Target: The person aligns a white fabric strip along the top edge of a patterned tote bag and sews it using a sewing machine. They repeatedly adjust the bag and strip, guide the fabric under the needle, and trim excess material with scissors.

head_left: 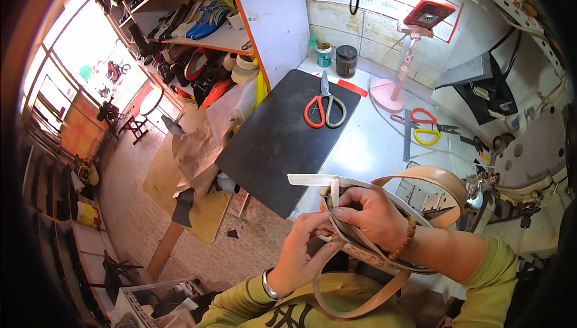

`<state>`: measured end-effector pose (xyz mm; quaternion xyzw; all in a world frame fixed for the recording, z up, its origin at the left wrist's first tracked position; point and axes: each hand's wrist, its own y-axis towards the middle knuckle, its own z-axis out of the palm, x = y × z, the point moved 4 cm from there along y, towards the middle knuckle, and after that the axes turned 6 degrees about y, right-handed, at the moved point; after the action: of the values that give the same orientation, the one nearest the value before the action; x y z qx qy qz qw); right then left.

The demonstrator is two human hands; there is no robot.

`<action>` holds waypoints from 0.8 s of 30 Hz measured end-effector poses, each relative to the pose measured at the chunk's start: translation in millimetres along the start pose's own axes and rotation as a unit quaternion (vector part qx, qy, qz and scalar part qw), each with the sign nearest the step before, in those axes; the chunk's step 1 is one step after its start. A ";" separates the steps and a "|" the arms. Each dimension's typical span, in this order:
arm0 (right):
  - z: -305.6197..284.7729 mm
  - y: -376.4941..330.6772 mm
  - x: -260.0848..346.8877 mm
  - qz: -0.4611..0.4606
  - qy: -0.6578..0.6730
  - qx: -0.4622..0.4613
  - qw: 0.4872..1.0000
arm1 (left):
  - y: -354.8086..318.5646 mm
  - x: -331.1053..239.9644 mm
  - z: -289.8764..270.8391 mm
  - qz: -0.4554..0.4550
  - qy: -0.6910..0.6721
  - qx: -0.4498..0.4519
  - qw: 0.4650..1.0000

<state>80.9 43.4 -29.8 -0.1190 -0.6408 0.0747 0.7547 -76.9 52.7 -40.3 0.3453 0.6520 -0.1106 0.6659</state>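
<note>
Hands: we have both drawn in close at one end of the rim, the left hand (pixel 300 249) pinching the bag's edge between thumb and fingers, the right hand (pixel 377 215) with thumb and forefinger closed on that edge just beside it, its wrist over the bag

Bag: our beige bag (pixel 375 257) lies right under the grip, running back from it toward our right forearm

Handles: two tan handles (pixel 434 176) loop out, one to the right of the grip and one below it; both look joined on, though our arm and the bag hide their ends

White strip: one flat end (pixel 308 179) sticks out loose just above and left of the grip; another narrow piece runs down to our fingertips

Rim: we judge the body and handles largely made up and this end unfinished, since the strip hangs past it; whether it is sewn or glued, we cannot tell

Mat: black mat (pixel 264 148), beyond the grip and to its left, bearing open scissors (pixel 325 92), which neither of our hands touches

Machine: metal machine (pixel 529 154), well to the right of the grip, apart from the bag's rim
</note>
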 end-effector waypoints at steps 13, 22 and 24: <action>-3.8 4.6 -6.2 -0.060 0.010 -0.004 0.998 | -1.1 7.3 5.4 -0.007 -0.003 0.007 1.000; -5.3 6.7 -7.3 -0.079 0.004 0.002 0.997 | -3.1 11.4 6.3 -0.003 -0.001 0.001 1.000; -5.7 6.8 -8.4 -0.076 -0.003 0.002 0.997 | -3.1 12.2 6.6 0.004 -0.004 0.001 1.000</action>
<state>85.4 47.2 -40.5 -0.0684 -0.6499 0.0184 0.7567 -72.0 50.2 -53.4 0.3483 0.6479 -0.1095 0.6685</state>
